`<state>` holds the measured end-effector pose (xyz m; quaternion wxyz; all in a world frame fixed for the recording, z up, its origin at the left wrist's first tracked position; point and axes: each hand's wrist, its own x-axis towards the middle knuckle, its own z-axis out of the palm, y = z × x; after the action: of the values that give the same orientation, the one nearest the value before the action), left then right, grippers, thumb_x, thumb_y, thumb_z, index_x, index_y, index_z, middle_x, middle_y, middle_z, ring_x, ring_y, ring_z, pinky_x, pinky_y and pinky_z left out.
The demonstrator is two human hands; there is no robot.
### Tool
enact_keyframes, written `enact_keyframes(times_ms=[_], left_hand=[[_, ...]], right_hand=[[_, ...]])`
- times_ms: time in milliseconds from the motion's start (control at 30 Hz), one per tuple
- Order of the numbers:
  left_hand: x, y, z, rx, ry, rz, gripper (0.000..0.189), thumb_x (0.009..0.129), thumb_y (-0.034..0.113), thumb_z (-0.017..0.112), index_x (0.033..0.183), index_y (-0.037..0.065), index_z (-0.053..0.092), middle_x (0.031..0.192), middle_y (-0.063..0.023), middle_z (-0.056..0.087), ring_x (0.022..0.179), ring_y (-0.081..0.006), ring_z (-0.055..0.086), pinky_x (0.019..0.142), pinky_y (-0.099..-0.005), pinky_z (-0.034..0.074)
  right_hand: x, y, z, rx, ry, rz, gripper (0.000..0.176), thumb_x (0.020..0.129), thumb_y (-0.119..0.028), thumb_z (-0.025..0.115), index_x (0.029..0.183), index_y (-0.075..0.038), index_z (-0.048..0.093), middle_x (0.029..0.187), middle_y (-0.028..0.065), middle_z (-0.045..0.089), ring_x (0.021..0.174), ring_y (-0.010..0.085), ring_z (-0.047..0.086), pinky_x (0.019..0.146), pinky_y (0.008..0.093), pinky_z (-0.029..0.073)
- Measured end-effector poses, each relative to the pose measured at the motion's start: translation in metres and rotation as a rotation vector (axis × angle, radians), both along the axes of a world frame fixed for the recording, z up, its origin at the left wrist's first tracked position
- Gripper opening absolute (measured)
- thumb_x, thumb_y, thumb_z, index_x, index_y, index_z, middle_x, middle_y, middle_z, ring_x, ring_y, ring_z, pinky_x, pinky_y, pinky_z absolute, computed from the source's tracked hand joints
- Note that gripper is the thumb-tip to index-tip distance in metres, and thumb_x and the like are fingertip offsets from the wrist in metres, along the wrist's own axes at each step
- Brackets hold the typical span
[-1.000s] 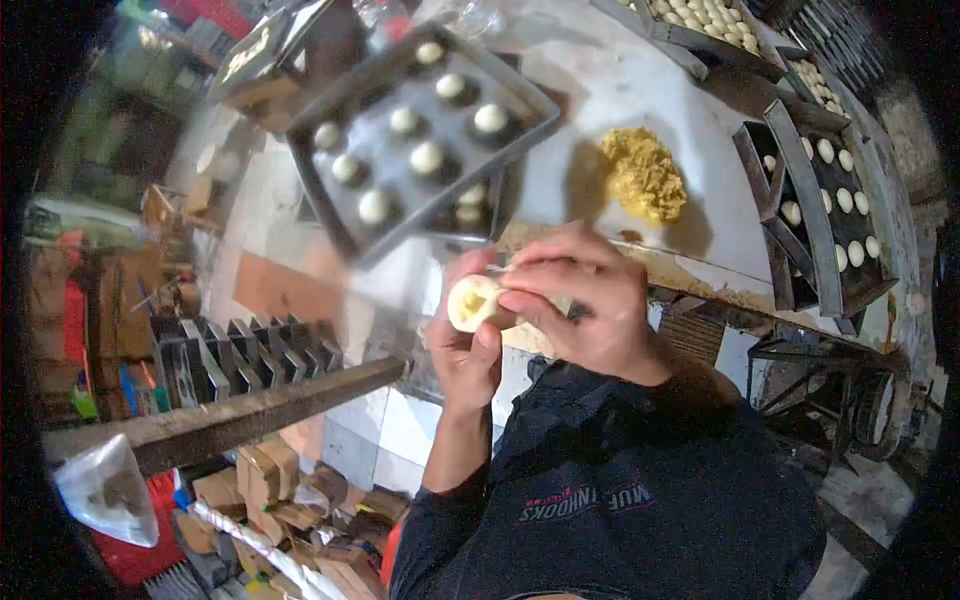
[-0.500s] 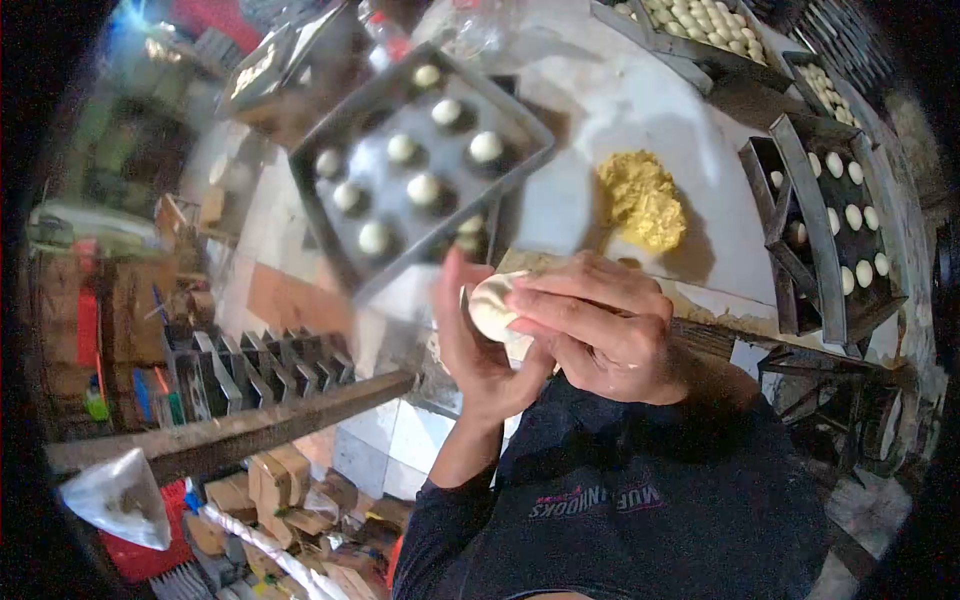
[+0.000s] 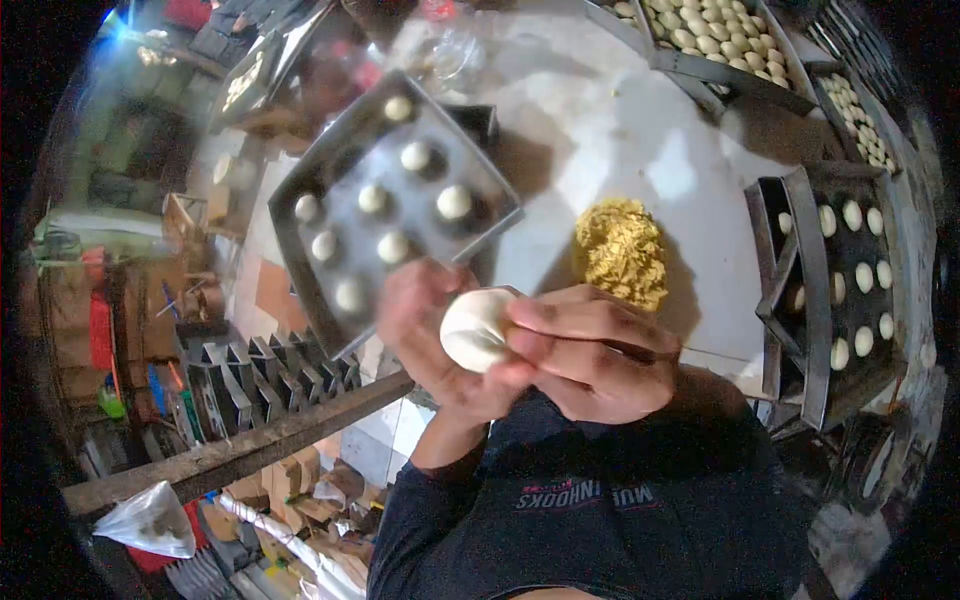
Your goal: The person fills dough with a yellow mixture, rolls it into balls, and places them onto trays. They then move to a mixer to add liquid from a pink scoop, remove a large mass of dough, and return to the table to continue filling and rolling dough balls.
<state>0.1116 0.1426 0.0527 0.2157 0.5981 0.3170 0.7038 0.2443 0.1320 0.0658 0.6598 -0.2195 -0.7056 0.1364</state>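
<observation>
A white dough ball (image 3: 474,330) with gathered folds is held between both hands in front of the dark shirt. My left hand (image 3: 425,340), slightly blurred, cups the dough from the left side. The fingertips of my right hand (image 3: 600,350) pinch its folded edge. Beyond the hands, a crumbly yellow heap (image 3: 622,252) lies on the pale worktop (image 3: 700,290). To the left, a metal tray (image 3: 335,175) holds several round white dough balls, spaced apart.
At the right, dark trays (image 3: 815,300) hold rows of dough pieces. Another full tray (image 3: 735,80) stands at the upper right. A wooden beam (image 3: 250,440) crosses the lower left beside zigzag metal racks (image 3: 265,375). A plastic bag (image 3: 150,520) hangs there.
The fingers have shifted around the dough, and more of its folded side shows. In the view, the yellow heap and right trays sit lower, while the left tray sits further left.
</observation>
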Motion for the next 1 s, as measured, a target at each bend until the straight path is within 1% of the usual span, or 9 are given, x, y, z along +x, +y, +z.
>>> enact_keyframes(times_ms=[100,233,333,400,467,500,533,833,1000], left_hand=[[-0.005,0.016,-0.002,-0.151,-0.255,-0.354,0.106,0.045,0.042,0.095,0.127,0.005,0.038,0.105,-0.0100,0.043,0.091,-0.0185,0.049,0.074,-0.0363,0.051],[-0.052,0.059,-0.006,-0.058,0.053,-0.312,0.040,0.067,0.035,0.086,0.081,0.006,0.063,0.083,-0.0095,0.062,0.078,-0.0230,0.060,0.068,-0.0321,0.049],[-0.100,0.075,-0.029,-0.334,0.070,-0.098,0.028,0.082,0.018,0.073,0.065,0.005,0.055,0.070,-0.0100,0.058,0.064,-0.0184,0.054,0.055,-0.0314,0.043],[-0.139,0.082,-0.050,-0.609,0.548,0.034,0.016,0.083,0.004,0.067,0.072,0.003,0.056,0.071,-0.0094,0.058,0.062,-0.0185,0.054,0.055,-0.0330,0.043],[-0.159,0.090,-0.070,-0.273,0.367,0.002,0.012,0.081,0.007,0.069,0.079,0.003,0.058,0.078,-0.0089,0.061,0.066,-0.0197,0.058,0.058,-0.0326,0.046],[-0.162,0.084,-0.104,-0.765,-0.363,-0.166,0.012,0.079,0.010,0.070,0.084,0.003,0.060,0.085,-0.0095,0.063,0.071,-0.0201,0.061,0.063,-0.0318,0.049],[-0.185,0.093,-0.073,-0.660,0.278,-0.343,0.019,0.090,0.009,0.057,0.108,0.009,0.060,0.114,-0.0080,0.060,0.107,-0.0185,0.056,0.089,-0.0352,0.045],[-0.291,0.125,-0.048,-1.058,-0.050,-0.338,0.063,0.078,0.010,0.077,0.134,0.007,0.049,0.078,0.0072,0.039,0.065,-0.0038,0.038,0.057,-0.0176,0.034],[-0.362,0.111,-0.052,-0.853,-0.183,0.103,0.035,0.079,0.004,0.073,0.111,0.007,0.057,0.083,0.0047,0.042,0.064,-0.0030,0.039,0.057,-0.0164,0.034]], right_hand=[[-0.014,0.018,-0.009,-0.080,0.229,0.206,0.021,0.081,-0.013,0.071,0.095,0.002,0.068,0.091,0.0175,0.066,0.077,0.0275,0.068,0.067,0.0328,0.055],[-0.036,0.047,-0.009,-0.584,-0.152,0.349,0.014,0.084,-0.011,0.065,0.093,-0.001,0.064,0.089,0.0129,0.062,0.077,0.0297,0.065,0.065,0.0376,0.052],[-0.066,0.075,-0.013,-0.461,-0.329,0.165,0.015,0.086,-0.008,0.061,0.096,0.001,0.064,0.098,0.0175,0.063,0.091,0.0313,0.063,0.079,0.0368,0.051],[-0.088,0.085,0.000,-0.479,-0.314,0.015,0.023,0.085,-0.008,0.060,0.106,0.002,0.062,0.108,0.0186,0.062,0.102,0.0330,0.060,0.087,0.0403,0.049],[-0.126,0.102,0.008,-0.283,-0.401,0.073,0.026,0.087,-0.006,0.057,0.110,0.005,0.060,0.116,0.0232,0.058,0.107,0.0353,0.059,0.093,0.0414,0.047],[-0.149,0.112,-0.001,-0.208,-0.469,0.172,0.031,0.086,-0.007,0.058,0.115,0.005,0.056,0.124,0.0235,0.052,0.112,0.0388,0.054,0.093,0.0432,0.046],[-0.171,0.120,-0.011,-0.156,-0.581,0.205,0.030,0.087,-0.009,0.058,0.113,0.005,0.056,0.121,0.0217,0.052,0.112,0.0400,0.053,0.091,0.0450,0.046],[-0.255,0.265,-0.057,-0.364,-0.470,0.101,0.019,0.094,-0.016,0.051,0.095,0.001,0.059,0.089,0.0173,0.062,0.081,0.0337,0.061,0.072,0.0394,0.049],[-0.279,0.331,-0.144,-0.234,-0.996,0.003,0.048,0.089,-0.027,0.059,0.123,0.004,0.047,0.123,0.0236,0.048,0.111,0.0414,0.049,0.094,0.0505,0.040]])
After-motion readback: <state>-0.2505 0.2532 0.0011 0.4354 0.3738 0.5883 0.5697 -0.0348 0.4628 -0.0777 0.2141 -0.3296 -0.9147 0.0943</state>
